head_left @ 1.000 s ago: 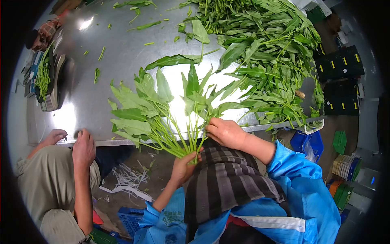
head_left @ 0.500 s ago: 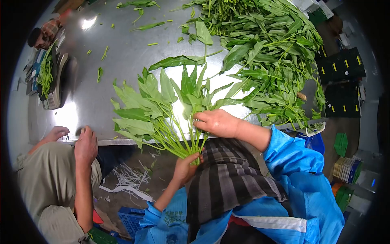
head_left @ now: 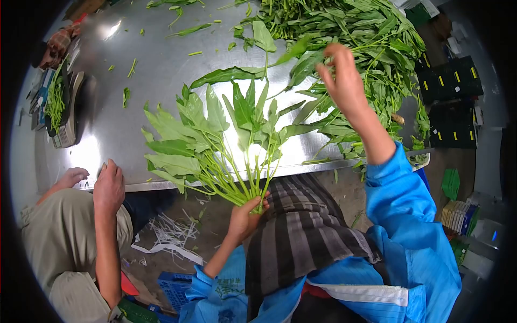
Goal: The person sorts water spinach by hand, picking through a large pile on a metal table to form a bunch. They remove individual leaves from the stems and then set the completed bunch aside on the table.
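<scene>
My left hand [head_left: 248, 215] is closed round the lower stems of a bunch of leafy greens [head_left: 215, 156]. The leaves fan out over the front edge of the metal table [head_left: 161, 59]. My right hand [head_left: 344, 81] is raised over the table beside the large pile of greens [head_left: 377, 54]. Its fingers are apart and somewhat blurred, and a blurred green leaf [head_left: 293, 51] shows just left of them. No held item can be made out in that hand.
A co-worker's hands [head_left: 110, 188] rest at the table's front left edge. A weighing scale [head_left: 70, 116] bearing greens stands at the far left. Dark crates [head_left: 451, 83] stand beyond the table's right side. Paper strips [head_left: 172, 234] and a blue crate [head_left: 173, 288] lie below.
My right hand has left the bunch and moved up and right to the pile, its fingers now apart. My left hand still grips the stems. The view has shifted slightly.
</scene>
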`<state>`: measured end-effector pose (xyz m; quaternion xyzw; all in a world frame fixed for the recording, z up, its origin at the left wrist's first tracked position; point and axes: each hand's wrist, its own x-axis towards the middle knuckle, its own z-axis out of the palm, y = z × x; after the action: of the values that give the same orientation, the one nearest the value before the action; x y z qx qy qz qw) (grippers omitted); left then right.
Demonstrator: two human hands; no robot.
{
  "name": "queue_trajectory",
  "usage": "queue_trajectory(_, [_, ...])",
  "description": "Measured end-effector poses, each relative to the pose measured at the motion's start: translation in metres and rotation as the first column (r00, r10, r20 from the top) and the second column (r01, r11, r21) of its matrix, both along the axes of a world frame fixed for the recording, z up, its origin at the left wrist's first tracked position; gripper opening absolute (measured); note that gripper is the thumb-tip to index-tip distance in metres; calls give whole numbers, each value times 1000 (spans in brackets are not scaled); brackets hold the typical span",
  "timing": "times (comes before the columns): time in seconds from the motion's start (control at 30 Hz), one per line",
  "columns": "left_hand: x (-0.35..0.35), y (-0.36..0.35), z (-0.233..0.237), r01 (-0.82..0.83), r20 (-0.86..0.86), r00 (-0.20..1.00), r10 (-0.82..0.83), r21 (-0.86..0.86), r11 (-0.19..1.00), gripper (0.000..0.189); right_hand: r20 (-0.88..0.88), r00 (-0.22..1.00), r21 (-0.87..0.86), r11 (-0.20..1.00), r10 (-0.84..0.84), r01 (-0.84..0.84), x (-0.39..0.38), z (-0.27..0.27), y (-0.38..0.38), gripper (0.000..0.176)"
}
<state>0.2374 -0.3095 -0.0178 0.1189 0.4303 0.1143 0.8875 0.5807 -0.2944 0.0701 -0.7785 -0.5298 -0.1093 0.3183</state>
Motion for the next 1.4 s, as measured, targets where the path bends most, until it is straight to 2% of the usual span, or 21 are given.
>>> queue_trajectory(0.03, [-1, 1, -4, 8, 7, 1000, -8, 6, 1000, 23, 104, 989, -114, 989, 110, -98, -6, -6, -14, 32])
queue_trajectory(0.1, [1, -1, -5, 14, 19, 1000, -14, 6, 1000, 23, -29, 920, -415, 833, 390, -367, -50, -23, -42, 29])
queue_trajectory(0.17, [2, 1, -3, 17, 21, 1000, -17, 7, 1000, 23, -227, 855, -484, 707, 467, -515, -94, -30, -55, 27])
queue_trajectory(0.33, [-1, 0, -9, 39, 46, 998, -41, 38, 999, 26, -213, 738, -410, 627, 641, -663, -112, -64, -54, 29])
queue_trajectory(0.43, [0, 0, -8, 42, 64, 997, -44, 38, 998, 25, -207, 676, -502, 516, 707, -694, -103, -65, -49, 24])
queue_trajectory(0.53, [-3, -3, -13, 59, 54, 997, -61, 43, 997, 26, -268, 629, -439, 489, 730, -754, -104, -61, -47, 9])
queue_trajectory(0.63, [-1, -3, -14, -19, 105, 994, 21, -23, 1000, 25, -309, 639, -303, 564, 704, -768, -96, -46, -39, 13])
queue_trajectory(0.7, [-4, -5, -20, 11, 119, 993, -10, -11, 1000, 24, -390, 841, -167, 869, 375, -465, -60, -59, -37, 21])
queue_trajectory(0.77, [-8, -6, -18, -44, 117, 992, 44, -1, 999, 24, -232, 950, -37, 974, 209, -224, -22, -15, -21, 29])
queue_trajectory(0.83, [-10, -9, -16, -59, 128, 990, 60, -13, 998, 24, -82, 983, -57, 986, -164, 160, -20, 10, -23, 29])
queue_trajectory(0.9, [-10, -7, -12, -67, 145, 987, 70, -25, 997, 23, -118, 993, -195, 981, -23, 0, -25, -8, -50, 21])
queue_trajectory(0.93, [-8, -6, -6, -66, 114, 991, 69, -26, 997, 22, -425, 905, -330, 931, 2, -157, -40, -26, -67, 20])
queue_trajectory(0.97, [-9, -6, -6, -70, 133, 988, 73, -32, 997, 22, -707, 707, -440, 793, -16, -422, -63, -28, -79, 31])
queue_trajectory(1.0, [-10, -6, -6, -76, 151, 985, 80, -34, 997, 22, -832, 365, -553, 583, -417, -595, -93, -14, -73, 44])
queue_trajectory(1.03, [-10, -5, -6, -85, 168, 982, 90, -34, 996, 23, -875, 246, -458, 552, -416, -697, -112, -31, -77, 49])
queue_trajectory(1.1, [-9, -3, -3, -22, 208, 978, 22, -2, 1000, 22, -981, 181, -180, 621, -63, -763, -141, -84, -84, 49])
queue_trajectory(1.17, [-10, 2, 4, 102, 287, 951, -119, 71, 992, 23, -963, -262, 166, 629, -61, -759, -157, -70, -53, 49])
queue_trajectory(1.23, [-4, 7, 25, 317, 195, 914, -356, 207, 926, 29, -612, -775, 375, 806, -156, -458, -172, -70, -30, 42])
queue_trajectory(1.27, [0, 10, 34, 414, 138, 878, -459, 267, 870, 31, -337, -931, 387, 880, -142, -275, -176, -69, -21, 39])
queue_trajectory(1.37, [6, 21, 43, 499, -6, 855, -519, 286, 818, 34, -632, -775, 339, 901, 4, -272, -177, -46, 5, 29])
queue_trajectory(1.4, [7, 27, 46, 501, -119, 861, -494, 356, 789, 48, -787, -617, 272, 907, 17, -321, -178, -26, 12, 26])
